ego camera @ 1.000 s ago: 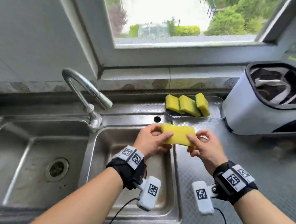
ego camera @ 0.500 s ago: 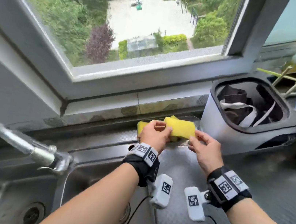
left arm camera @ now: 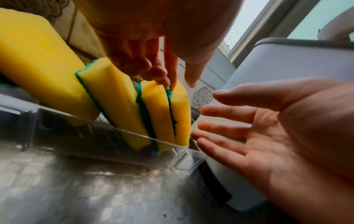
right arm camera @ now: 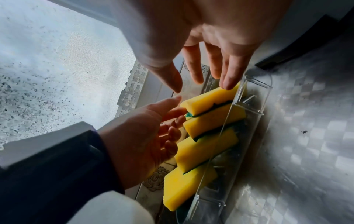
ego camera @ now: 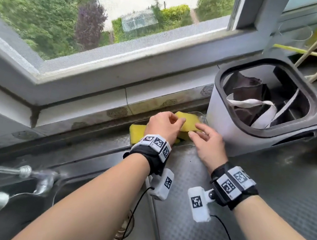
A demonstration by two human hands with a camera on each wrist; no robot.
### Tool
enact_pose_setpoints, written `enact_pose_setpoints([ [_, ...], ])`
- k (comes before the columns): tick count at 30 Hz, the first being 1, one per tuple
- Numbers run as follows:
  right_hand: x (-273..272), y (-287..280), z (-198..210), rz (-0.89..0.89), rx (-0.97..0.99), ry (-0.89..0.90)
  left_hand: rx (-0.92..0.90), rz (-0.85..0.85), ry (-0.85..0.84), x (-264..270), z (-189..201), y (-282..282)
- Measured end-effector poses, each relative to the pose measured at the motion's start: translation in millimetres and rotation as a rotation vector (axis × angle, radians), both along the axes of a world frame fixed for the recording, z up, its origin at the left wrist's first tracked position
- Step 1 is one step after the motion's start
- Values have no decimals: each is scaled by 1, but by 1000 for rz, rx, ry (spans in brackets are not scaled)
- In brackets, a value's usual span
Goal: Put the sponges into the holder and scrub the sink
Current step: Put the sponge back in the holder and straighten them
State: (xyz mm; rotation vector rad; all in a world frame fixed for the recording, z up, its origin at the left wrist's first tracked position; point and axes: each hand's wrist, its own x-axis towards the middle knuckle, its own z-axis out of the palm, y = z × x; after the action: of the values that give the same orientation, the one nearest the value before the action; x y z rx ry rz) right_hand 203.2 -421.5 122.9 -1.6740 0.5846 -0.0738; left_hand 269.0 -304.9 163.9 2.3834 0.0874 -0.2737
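Only the wrist views show four sponges (left arm camera: 114, 97) on edge in the clear holder (left arm camera: 118, 145) at the bench's back edge. The left hand (ego camera: 162, 126) grip rests fingertips on the end sponge (left arm camera: 180, 112); the right hand (ego camera: 207, 143), spread, fills the gap before the white bin (ego camera: 234, 129).

Bare forearms, black wrist straps (ego camera: 149, 155) with white square-coded tags, white camera pods (ego camera: 199, 205), thin black cables.

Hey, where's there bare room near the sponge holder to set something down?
The textured steel counter in front of the white bin lies bare. The clear holder is crowded: four sponges stand on edge in it, with the left hand and right hand over its right end.
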Motion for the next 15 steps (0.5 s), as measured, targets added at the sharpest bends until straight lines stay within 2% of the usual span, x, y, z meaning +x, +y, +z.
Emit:
enact_pose_setpoints([
  [4,3,0,-5,69,-113,35,129,-79,-54,0,-5,0],
  [10,7,5,-6,266,-393,-2,120,-116,-11,-3,-15,8],
  [15,10,6,-3,343,-448,43,75,-36,-5,-2,-20,19],
])
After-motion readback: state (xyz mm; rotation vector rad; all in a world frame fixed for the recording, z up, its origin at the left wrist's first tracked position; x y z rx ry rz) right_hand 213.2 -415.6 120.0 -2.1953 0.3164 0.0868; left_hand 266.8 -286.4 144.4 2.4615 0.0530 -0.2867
